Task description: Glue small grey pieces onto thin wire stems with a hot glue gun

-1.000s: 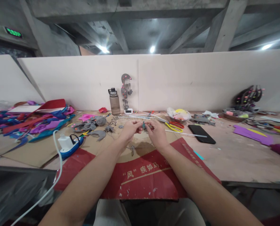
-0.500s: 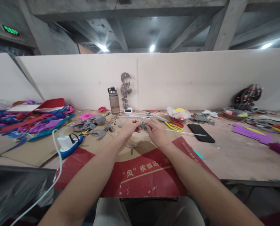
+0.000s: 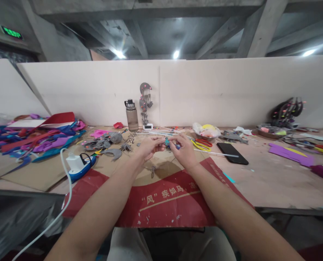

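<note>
Both my hands meet above the red and brown cardboard sheet [image 3: 166,203] in the middle of the table. My left hand [image 3: 149,147] and my right hand [image 3: 183,151] are each closed in a pinch on a small grey craft piece with a teal bead [image 3: 167,143] held between them. A thin grey string piece [image 3: 152,170] lies on the cardboard just below my hands. Grey foam shapes [image 3: 107,144] sit to the left of my left hand.
A blue glue gun with white plug and cable [image 3: 78,166] lies left. A water bottle [image 3: 132,116], a hanging grey ornament [image 3: 145,101], yellow and red scissors [image 3: 201,144], a black phone [image 3: 231,153] and heaps of coloured foam scraps [image 3: 33,137] surround the work spot.
My hands have lifted slightly and the small piece has turned between my fingertips, so the teal bead now shows. Everything on the table stays put.
</note>
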{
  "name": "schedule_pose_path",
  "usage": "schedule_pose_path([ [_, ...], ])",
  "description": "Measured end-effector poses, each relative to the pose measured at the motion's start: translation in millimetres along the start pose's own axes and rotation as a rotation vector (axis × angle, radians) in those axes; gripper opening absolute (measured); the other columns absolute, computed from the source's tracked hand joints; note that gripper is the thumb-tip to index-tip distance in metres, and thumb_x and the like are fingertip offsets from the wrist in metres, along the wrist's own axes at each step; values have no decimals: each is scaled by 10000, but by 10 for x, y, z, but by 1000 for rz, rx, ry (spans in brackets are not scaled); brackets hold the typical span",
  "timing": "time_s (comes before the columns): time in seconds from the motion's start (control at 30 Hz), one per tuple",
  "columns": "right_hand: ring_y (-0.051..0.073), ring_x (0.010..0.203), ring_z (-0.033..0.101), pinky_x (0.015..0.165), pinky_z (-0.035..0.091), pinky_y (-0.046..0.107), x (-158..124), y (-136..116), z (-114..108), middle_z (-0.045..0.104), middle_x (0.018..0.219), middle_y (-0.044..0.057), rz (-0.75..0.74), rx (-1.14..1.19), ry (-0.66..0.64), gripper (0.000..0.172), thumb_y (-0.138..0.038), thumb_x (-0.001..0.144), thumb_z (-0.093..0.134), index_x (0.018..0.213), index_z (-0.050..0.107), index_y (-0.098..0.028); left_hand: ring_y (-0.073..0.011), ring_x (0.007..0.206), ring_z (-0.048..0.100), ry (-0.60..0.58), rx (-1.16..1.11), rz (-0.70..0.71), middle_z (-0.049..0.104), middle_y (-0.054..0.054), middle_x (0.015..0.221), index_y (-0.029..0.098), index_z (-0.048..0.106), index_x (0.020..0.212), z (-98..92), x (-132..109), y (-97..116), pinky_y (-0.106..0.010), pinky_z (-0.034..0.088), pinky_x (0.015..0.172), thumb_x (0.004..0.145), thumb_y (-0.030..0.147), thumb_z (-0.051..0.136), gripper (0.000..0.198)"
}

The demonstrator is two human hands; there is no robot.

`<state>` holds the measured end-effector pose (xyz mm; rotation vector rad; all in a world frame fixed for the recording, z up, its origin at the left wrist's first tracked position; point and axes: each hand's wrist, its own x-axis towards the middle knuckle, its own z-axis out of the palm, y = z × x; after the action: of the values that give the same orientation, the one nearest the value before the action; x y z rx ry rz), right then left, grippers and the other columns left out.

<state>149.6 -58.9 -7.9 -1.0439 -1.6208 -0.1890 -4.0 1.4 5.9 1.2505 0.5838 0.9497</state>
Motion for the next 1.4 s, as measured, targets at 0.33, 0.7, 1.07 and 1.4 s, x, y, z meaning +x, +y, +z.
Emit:
schedule_pose_path([
  [0.33, 166, 721, 524, 695, 430, 295, 1, 54, -5, 542, 753, 33, -52, -33, -29, 148, -234, 875, 554, 893, 696, -193, -59, 493, 513, -11, 41, 8, 577, 5, 555, 106, 639, 696, -25, 11, 24, -179, 432, 492, 642, 248, 778, 206],
  [0.7, 173, 770, 548, 706, 455, 300, -17, 100, 28, 559, 797, 52, -196, -10, -75, 171, -194, 889, 527, 932, 693, -200, -52, 415, 454, 75, 81, 70, 530, 19, 490, 129, 582, 623, -40, 72, -89, -177, 356, 422, 649, 289, 731, 220],
  [1.07, 145, 686, 503, 655, 421, 274, -15, 46, 60, 557, 749, 18, 20, 61, 23, 127, -282, 852, 604, 780, 635, -182, -56, 439, 452, 125, 37, 131, 516, 32, 508, 139, 570, 638, -18, 83, -111, -187, 363, 437, 613, 288, 763, 245],
  [1.4, 162, 723, 564, 714, 436, 296, -54, -5, 101, 631, 747, 31, 14, 138, -201, 174, -273, 886, 539, 857, 691, -192, -43, 456, 452, 296, 7, 263, 525, 24, 549, 126, 607, 679, -105, 92, -22, -158, 291, 402, 647, 271, 759, 212],
])
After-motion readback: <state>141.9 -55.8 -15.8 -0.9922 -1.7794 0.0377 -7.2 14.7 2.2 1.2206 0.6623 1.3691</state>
